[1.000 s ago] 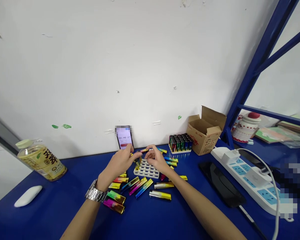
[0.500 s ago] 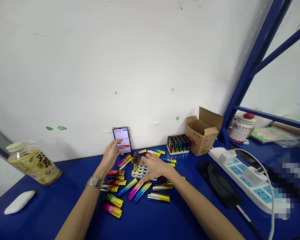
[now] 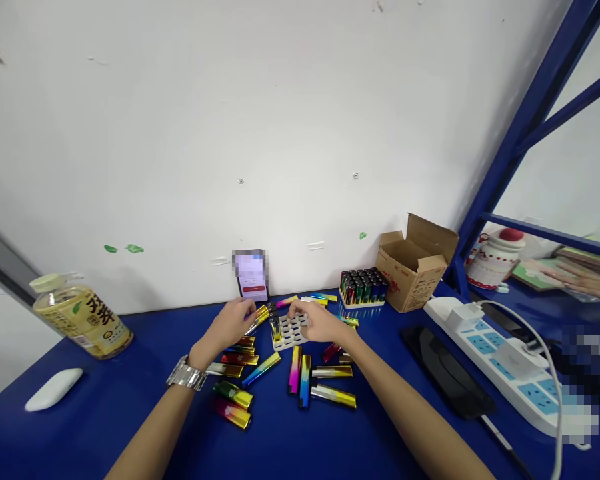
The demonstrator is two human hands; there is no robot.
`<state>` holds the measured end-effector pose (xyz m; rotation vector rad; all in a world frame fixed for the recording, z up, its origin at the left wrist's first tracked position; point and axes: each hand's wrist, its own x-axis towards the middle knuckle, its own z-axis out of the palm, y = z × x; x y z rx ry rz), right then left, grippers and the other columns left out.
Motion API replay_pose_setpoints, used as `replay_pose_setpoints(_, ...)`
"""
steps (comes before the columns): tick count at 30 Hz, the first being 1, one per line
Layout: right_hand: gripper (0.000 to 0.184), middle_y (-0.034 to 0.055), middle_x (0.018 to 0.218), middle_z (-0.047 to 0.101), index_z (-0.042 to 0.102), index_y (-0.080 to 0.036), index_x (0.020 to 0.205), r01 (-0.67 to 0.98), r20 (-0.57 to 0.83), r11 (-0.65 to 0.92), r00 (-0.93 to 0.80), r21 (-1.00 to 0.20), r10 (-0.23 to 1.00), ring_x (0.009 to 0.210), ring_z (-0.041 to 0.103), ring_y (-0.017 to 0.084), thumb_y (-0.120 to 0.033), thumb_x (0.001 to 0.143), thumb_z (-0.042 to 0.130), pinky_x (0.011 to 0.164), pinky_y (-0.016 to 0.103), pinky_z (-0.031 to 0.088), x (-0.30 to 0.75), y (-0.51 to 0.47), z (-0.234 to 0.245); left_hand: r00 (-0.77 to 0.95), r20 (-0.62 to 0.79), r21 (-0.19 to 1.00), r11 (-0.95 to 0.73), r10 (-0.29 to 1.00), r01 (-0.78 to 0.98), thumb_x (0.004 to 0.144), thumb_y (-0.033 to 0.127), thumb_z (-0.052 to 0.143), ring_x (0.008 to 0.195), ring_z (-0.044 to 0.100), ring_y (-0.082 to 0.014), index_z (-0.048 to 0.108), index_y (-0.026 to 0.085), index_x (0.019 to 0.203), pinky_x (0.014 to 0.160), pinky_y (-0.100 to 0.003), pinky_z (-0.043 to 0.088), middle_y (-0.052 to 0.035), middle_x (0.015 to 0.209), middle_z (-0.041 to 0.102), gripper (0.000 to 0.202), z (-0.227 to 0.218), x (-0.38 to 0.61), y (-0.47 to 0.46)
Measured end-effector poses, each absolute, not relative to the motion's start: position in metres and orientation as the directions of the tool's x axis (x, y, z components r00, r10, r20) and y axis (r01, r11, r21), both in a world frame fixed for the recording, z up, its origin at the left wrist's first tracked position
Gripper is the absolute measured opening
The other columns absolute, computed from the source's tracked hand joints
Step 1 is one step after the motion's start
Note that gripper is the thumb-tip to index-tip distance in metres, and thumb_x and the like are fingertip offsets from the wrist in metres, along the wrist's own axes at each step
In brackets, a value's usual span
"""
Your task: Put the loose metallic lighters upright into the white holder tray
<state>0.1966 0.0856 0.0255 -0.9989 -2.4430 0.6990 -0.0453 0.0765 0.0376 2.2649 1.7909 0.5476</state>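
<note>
A white tray with rows of holes (image 3: 294, 337) lies on the blue table, with several lighters (image 3: 274, 313) standing along its left side. My right hand (image 3: 323, 323) reaches over the tray's right part, its fingers curled together; what they hold, if anything, is hidden. Left of the tray, my left hand (image 3: 233, 323) has its fingers bent closed beside yellow lighters (image 3: 260, 315), and its fingertips are mostly out of sight. Loose shiny lighters lie around, among them a magenta one (image 3: 295, 370), a blue one (image 3: 305, 381) and a green-yellow one (image 3: 233, 395).
A full rack of lighters (image 3: 363, 290) stands by an open cardboard box (image 3: 417, 270). A phone (image 3: 251, 275) leans on the wall. To the right are a black phone (image 3: 447, 370) and a power strip (image 3: 505, 360); to the left, a bottle (image 3: 83, 317) and a white case (image 3: 54, 389). Another person's hand (image 3: 580, 279) shows far right.
My left hand has moved down from before the phone to the lighters, its fingers closing. The magenta and blue lighters have turned more upright in view. Another person's hand has appeared at right.
</note>
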Motion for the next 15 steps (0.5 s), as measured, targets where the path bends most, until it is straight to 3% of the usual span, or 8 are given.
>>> replay_pose_setpoints(4,0.026,0.0118,0.101,0.062,0.060,-0.017,0.097,0.815,0.299,0.481,-0.394,-0.322,0.869,0.099,0.048,0.026,-0.009,0.079,0.043,0.078,0.035,0.038,0.196,0.086,0.018,0.232,0.064,0.203,-0.240,0.971,0.949,0.079,0.032,0.050,0.090,0.061,-0.0273,0.062,0.020,0.082,0.073,-0.033,0.044,-0.0105,0.090,0.065,0.018,0.031,-0.038,0.071)
replay_pose_setpoints(7,0.026,0.0163,0.106,0.062,0.062,-0.015,0.102,0.893,0.260,0.408,-0.356,-0.188,0.898,0.101,0.048,0.029,-0.017,0.087,0.042,0.082,0.039,0.038,0.196,0.087,0.010,0.217,0.044,0.101,-0.220,0.975,0.970,0.076,0.023,0.052,0.088,0.061,-0.0279,0.061,0.019,0.077,0.072,-0.033,0.045,-0.0116,0.087,0.066,0.010,0.031,-0.032,0.070)
replay_pose_setpoints(11,0.028,0.0191,0.101,0.062,0.062,-0.011,0.102,0.914,0.212,0.366,-0.328,-0.176,0.921,0.101,0.049,0.032,-0.027,0.091,0.041,0.084,0.041,0.037,0.196,0.088,0.003,0.191,0.048,0.049,-0.193,0.980,0.980,0.069,0.015,0.053,0.088,0.061,-0.0294,0.059,0.018,0.073,0.073,-0.036,0.045,-0.0131,0.084,0.066,0.008,0.035,-0.029,0.070)
replay_pose_setpoints(15,0.028,0.0177,0.098,0.061,0.060,-0.012,0.100,0.908,0.166,0.359,-0.329,-0.216,0.930,0.099,0.050,0.031,-0.030,0.093,0.040,0.082,0.039,0.037,0.198,0.090,0.002,0.208,0.039,0.036,-0.209,0.977,0.977,0.073,0.012,0.045,0.089,0.061,-0.0301,0.059,0.017,0.076,0.072,-0.037,0.044,-0.0144,0.084,0.066,0.015,0.037,-0.028,0.068)
